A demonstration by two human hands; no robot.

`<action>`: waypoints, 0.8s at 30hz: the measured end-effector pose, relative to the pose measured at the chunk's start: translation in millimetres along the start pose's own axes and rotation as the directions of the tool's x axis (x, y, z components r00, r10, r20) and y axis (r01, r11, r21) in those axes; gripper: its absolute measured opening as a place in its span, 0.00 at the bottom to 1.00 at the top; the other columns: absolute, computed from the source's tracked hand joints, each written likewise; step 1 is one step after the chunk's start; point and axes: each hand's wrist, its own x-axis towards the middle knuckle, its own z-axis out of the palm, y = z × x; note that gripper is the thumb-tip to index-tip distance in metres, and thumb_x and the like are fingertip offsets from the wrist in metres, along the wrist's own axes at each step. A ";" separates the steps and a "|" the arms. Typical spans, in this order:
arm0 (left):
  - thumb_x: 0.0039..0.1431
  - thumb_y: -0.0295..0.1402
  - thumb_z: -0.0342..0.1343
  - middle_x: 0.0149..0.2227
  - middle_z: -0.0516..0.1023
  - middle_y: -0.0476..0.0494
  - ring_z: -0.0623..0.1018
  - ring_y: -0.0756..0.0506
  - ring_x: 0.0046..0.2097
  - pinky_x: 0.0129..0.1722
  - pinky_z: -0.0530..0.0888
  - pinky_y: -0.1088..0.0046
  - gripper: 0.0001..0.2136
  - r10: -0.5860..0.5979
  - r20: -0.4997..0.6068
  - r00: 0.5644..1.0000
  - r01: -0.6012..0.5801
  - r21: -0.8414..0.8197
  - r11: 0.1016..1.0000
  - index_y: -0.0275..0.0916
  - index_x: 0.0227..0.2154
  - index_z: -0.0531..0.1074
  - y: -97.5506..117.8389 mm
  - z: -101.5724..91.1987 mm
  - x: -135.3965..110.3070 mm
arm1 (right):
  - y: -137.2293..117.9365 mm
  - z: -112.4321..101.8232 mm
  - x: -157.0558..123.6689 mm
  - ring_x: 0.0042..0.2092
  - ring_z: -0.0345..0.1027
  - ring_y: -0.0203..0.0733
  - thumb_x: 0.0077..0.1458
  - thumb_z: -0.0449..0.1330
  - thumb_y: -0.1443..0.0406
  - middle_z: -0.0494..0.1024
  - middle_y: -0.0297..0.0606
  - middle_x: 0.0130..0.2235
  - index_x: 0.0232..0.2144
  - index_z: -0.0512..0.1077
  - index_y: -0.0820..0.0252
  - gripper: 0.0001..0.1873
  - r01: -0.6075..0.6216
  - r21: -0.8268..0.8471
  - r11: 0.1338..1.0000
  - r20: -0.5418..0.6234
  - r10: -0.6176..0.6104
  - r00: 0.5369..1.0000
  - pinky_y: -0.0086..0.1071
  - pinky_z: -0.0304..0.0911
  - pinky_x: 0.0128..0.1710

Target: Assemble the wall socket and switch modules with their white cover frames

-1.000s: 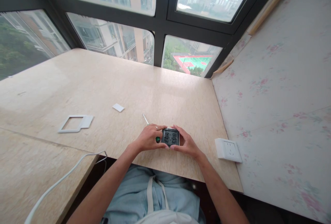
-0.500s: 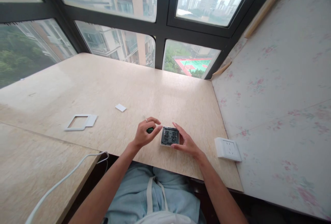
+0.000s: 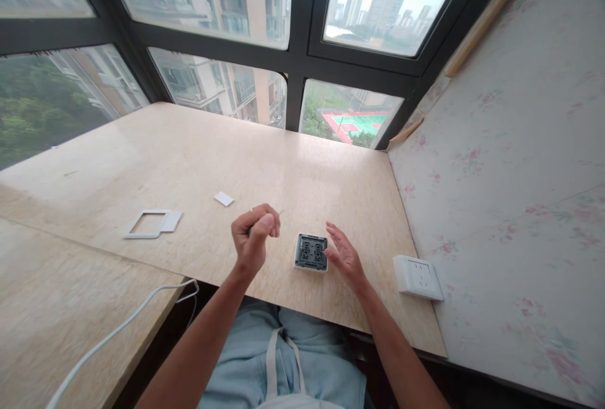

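On the table (image 3: pixel 283 166), a box (image 3: pixel 309 268) is holding a dark module (image 3: pixel 312 250), left hand (image 3: pixel 254 234) clenching a screwdriver (image 3: pixel 282 212), right fingers (image 3: pixel 339 235) apart.

Head cam, I've got left hand (image 3: pixel 255 232) fisted round a mostly hidden screwdriver (image 3: pixel 280 212), right hand (image 3: pixel 345 256) open beside the uncovered switch box (image 3: pixel 311 252), thumb contact unclear; white frame (image 3: pixel 143 236) off left, socket box (image 3: pixel 420 277) by the wall

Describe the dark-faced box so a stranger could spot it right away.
Below the big window lies a pale tabletop. Near its front edge, between the left hand and right hand, sits a small square box. Its dark top sets it apart from the white frame and white socket.
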 end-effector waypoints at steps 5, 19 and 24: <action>0.61 0.32 0.52 0.22 0.67 0.49 0.67 0.51 0.26 0.26 0.63 0.72 0.14 -0.079 0.175 0.981 0.068 0.069 0.995 0.37 0.19 0.65 2.6 19.1 -7.3 | -35.3 2.3 -1.6 0.67 0.51 0.48 0.62 0.58 0.56 0.61 0.41 0.65 0.58 0.63 0.49 0.23 0.073 0.023 0.997 -0.061 -0.072 0.996 0.53 0.48 0.67; 0.50 0.24 0.50 0.31 0.71 0.46 0.69 0.49 0.30 0.29 0.68 0.71 0.08 0.102 0.429 0.898 -0.132 0.041 0.990 0.39 0.34 0.67 5.0 80.7 -12.9 | -78.1 6.4 21.8 0.50 0.70 0.48 0.63 0.55 0.63 0.74 0.38 0.48 0.46 0.72 0.48 0.11 0.268 -0.064 0.961 -0.248 -0.275 0.929 0.47 0.68 0.51; 0.53 0.27 0.51 0.31 0.70 0.45 0.68 0.49 0.29 0.28 0.68 0.70 0.07 0.040 0.411 0.911 -0.032 -0.028 0.999 0.39 0.36 0.68 -2.9 85.3 -15.1 | -84.0 -6.2 23.6 0.47 0.70 0.49 0.62 0.56 0.65 0.75 0.39 0.45 0.48 0.72 0.48 0.13 0.314 -0.256 0.914 -0.237 -0.375 0.896 0.47 0.69 0.46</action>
